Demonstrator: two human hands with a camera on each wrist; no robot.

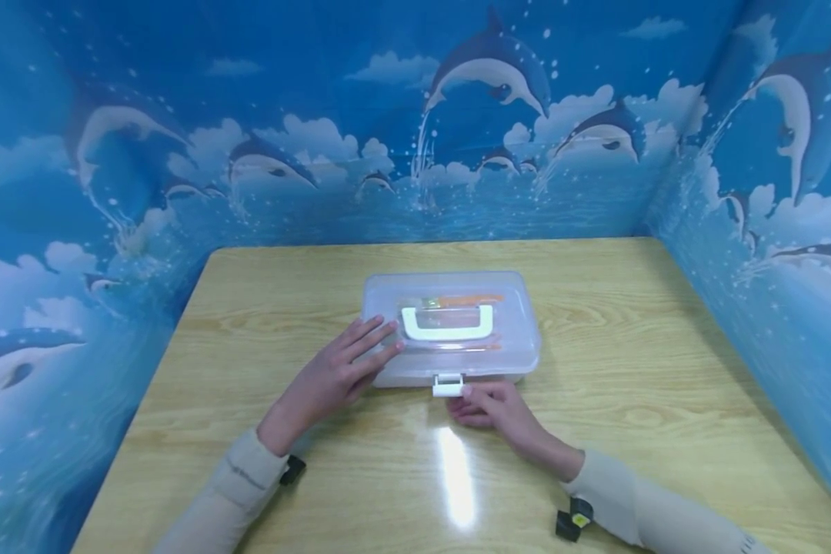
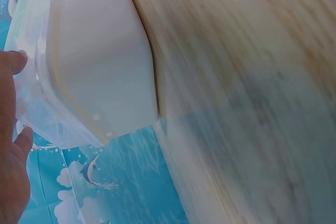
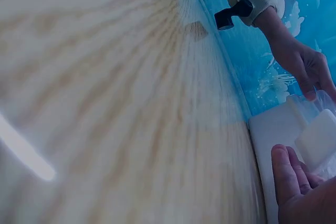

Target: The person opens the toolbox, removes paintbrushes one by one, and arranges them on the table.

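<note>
The latch (image 1: 447,390) is white, the table (image 1: 630,338) yellowish, the backdrop (image 1: 332,208) dolphin-patterned blue.

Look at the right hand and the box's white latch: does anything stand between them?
Nothing visible does. In the head view, the right hand is at the right end of the white latch; the left hand touches the lid on its left side.

Head view: high, facing forward-down; wrist views: close, sharing box (image 1: 450,358).
</note>
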